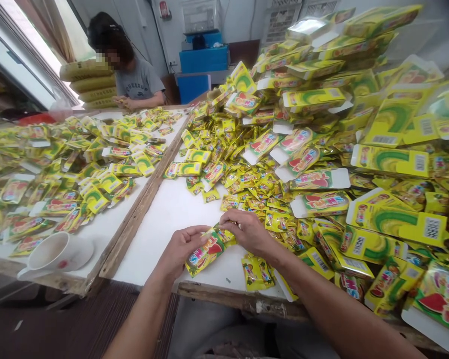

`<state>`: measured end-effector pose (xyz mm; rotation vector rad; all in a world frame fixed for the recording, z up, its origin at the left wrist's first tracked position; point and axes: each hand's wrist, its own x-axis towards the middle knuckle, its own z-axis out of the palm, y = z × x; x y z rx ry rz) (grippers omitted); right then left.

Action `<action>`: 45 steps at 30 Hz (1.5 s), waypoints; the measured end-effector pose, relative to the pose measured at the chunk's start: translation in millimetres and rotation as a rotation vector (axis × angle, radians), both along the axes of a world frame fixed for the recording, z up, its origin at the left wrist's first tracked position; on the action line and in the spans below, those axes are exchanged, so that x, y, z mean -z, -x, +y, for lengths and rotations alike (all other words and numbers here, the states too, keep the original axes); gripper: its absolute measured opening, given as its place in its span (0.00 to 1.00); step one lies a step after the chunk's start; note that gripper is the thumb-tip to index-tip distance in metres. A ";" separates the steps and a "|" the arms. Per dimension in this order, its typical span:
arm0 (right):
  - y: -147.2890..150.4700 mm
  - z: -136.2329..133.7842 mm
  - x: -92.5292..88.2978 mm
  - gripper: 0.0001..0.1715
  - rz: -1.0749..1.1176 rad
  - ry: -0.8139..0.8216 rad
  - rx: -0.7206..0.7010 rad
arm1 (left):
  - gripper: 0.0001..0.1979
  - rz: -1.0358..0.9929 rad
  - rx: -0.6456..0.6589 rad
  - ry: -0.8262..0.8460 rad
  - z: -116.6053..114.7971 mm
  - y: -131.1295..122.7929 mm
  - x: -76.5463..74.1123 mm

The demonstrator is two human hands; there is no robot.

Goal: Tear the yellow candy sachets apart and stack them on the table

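My left hand (181,252) grips a small yellow-green candy box (206,255), printed with colourful letters and a watermelon slice, tilted above the white tabletop. At the box's upper right end, my right hand (247,230) has its fingers pinched together over a small yellow sachet (230,239), partly hidden beneath them. Whether the sachet is partly inside the box I cannot tell. Two joined sachets (257,273) lie by the table's front edge, below my right wrist. Just beyond my hands spreads a heap of loose candy sachets (247,185).
Candy boxes (314,99) are piled high on the right, several with open flaps. A wooden strip (145,199) divides the table. Left of it are more filled-looking packs (97,192) and a white cup (52,252). A co-worker (138,80) sits at the far side near stacked sacks (90,82).
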<state>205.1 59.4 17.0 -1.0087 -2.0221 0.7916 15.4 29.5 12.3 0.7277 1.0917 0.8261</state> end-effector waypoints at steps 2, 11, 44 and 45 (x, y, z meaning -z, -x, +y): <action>-0.7 1.1 0.5 0.08 0.030 0.052 0.003 | 0.22 -0.003 -0.004 -0.013 -0.8 -2.1 3.0; -4.0 0.6 -5.8 0.11 0.048 0.091 0.047 | 0.22 -0.005 -0.040 -0.047 4.4 -11.2 -2.8; -5.7 -4.9 -11.4 0.24 0.178 0.515 -0.110 | 0.21 0.008 0.031 -0.083 10.6 -16.2 1.9; -7.0 -4.6 -14.2 0.24 0.216 0.522 -0.092 | 0.21 -0.003 0.028 -0.083 11.1 -16.1 1.5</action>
